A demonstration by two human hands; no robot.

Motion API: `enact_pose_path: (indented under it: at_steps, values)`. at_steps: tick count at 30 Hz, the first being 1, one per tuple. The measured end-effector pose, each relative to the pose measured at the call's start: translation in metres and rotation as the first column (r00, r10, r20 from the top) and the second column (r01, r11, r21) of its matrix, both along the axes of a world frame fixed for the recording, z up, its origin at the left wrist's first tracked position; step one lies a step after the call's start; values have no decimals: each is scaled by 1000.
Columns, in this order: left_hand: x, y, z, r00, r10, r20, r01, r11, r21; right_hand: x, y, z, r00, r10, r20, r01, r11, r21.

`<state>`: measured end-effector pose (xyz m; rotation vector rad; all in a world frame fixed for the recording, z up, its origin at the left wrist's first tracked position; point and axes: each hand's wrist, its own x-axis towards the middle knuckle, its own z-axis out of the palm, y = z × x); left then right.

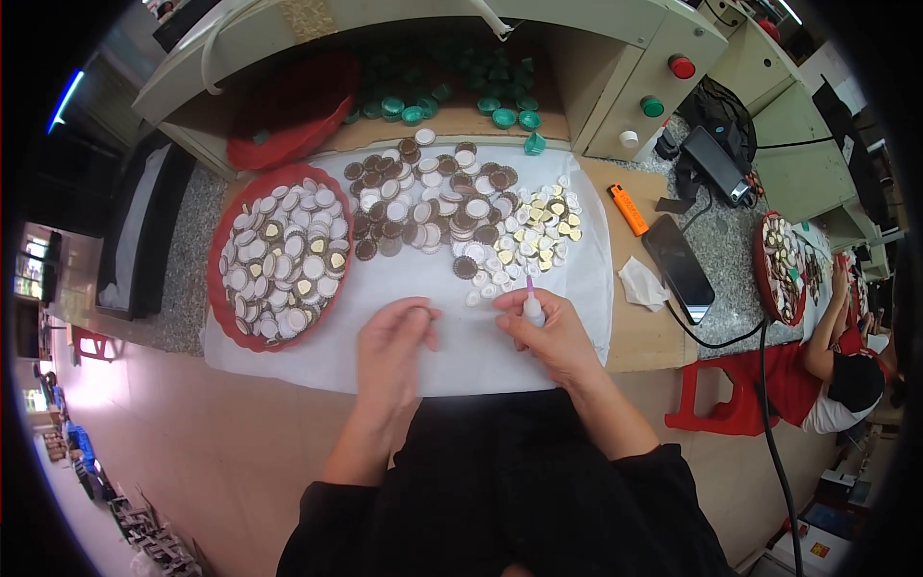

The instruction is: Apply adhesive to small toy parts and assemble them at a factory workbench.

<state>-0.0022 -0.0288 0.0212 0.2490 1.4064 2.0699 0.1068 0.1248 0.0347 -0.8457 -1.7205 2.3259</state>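
Observation:
In my right hand (555, 337) is a small white squeeze bottle (534, 310) with a purple nozzle pointing up and away from me. My left hand (396, 337) is slightly smeared by motion, its fingers curled in a pinch; a dark edge shows at the fingertips, too small to name. Both hands are over the white sheet (461, 361) near its front edge. Beyond them lies a loose pile of round brown and white discs with scalloped edges (433, 207). To its right, near my right hand, small white and gold heart-shaped pieces (543, 231) are heaped.
At the left stands a red basket (216, 274) full of discs, some bearing gold hearts. Another red basket (279, 144) and green cups (413, 113) sit under the machine. An orange lighter (629, 210), phone (678, 267) and tissue (642, 286) lie right. A co-worker (846, 375) sits far right.

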Motion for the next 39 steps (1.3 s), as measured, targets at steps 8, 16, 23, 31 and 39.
enact_pose_path:
  at_steps: [8,16,23,31,39]
  values:
    - [-88,-36,26,105,-439,-892,-826,462,-324,4,5,-15,985,-79,-152,42,972,-231]
    - [-26,48,1,171,-400,-901,-295,851,-434,6,3,-11,966,-131,-222,71,963,-259]
    - [-18,40,-6,646,-300,-702,-104,876,-470,9,3,-12,967,-120,-224,60,964,-258]
    - [-10,10,-4,811,-333,480,271,942,195,9,7,-14,959,-193,-208,112,931,-348]
    - [-2,13,-2,841,-327,431,300,945,130,11,6,-14,957,-195,-214,119,939,-323]
